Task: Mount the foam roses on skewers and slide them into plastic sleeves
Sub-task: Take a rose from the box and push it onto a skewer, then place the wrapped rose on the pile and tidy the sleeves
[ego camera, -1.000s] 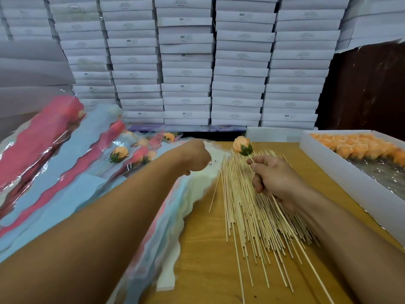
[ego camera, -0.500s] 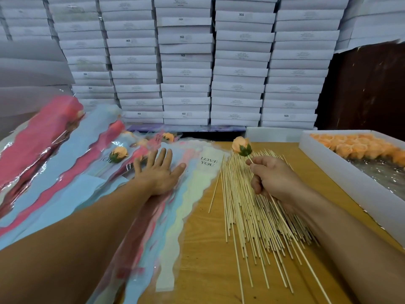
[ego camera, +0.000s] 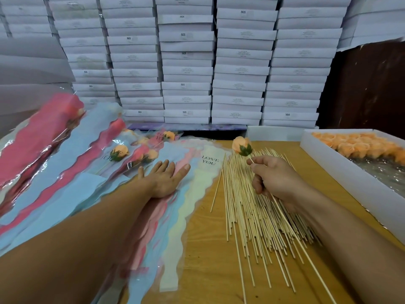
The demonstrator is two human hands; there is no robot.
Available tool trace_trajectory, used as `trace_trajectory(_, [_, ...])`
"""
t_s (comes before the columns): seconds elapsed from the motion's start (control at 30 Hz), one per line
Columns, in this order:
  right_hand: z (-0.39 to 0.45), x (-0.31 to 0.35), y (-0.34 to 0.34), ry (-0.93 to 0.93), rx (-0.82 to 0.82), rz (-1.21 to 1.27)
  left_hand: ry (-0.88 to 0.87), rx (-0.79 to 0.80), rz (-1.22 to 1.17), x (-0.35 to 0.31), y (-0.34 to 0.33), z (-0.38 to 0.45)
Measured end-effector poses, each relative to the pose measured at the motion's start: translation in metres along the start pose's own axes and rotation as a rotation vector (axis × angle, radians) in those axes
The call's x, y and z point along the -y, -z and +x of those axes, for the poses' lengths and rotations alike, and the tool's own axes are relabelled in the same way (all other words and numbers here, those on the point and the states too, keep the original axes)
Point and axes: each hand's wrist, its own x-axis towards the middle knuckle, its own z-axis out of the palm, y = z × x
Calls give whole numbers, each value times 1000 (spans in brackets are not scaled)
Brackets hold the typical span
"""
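My right hand (ego camera: 276, 178) grips a wooden skewer (ego camera: 291, 229) with an orange foam rose (ego camera: 241, 146) mounted on its tip, held above the loose pile of skewers (ego camera: 258, 216). My left hand (ego camera: 163, 178) lies flat, fingers spread, on the stack of plastic sleeves (ego camera: 197, 194), whose top one reads "LOVE YOU". Finished sleeved roses (ego camera: 119, 152) lie further left on the pile of pink and blue sleeves.
A white box (ego camera: 341, 178) of orange foam roses (ego camera: 359, 144) stands at the right on the wooden table (ego camera: 206, 249). Stacks of white cartons (ego camera: 186, 62) form a wall behind. A dark brown panel (ego camera: 368, 88) fills the back right.
My left hand went from a closed fist near the sleeve tops to lying flat and spread on the sleeves, further left. My right hand with the rose stayed almost still.
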Motion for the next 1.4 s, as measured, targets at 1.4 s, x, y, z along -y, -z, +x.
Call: trace_trajectory(1.4, [-4, 4, -4, -76, -101, 155, -390, -10, -161, -148, -5, -155])
